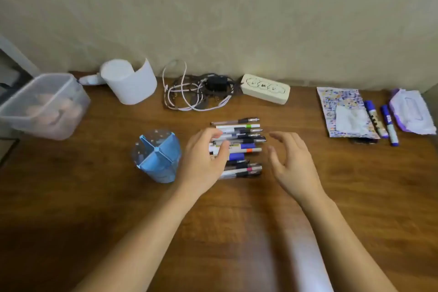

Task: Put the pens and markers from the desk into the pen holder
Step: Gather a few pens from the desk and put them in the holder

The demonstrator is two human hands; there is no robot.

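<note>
Left hand (205,156) lies spread on the row of thin plastic pens (239,147); right hand (292,161) hovers open. Pens look light, stiff, rolly; pinch their middles.

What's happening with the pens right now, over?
Left hand on the pen pile, right hand open beside it. Pen holder empty. Two markers far right. Nothing blocking.

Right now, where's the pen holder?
The blue pen holder stands on the wooden desk left of centre in the head view, just left of the left hand and the pens.
</note>
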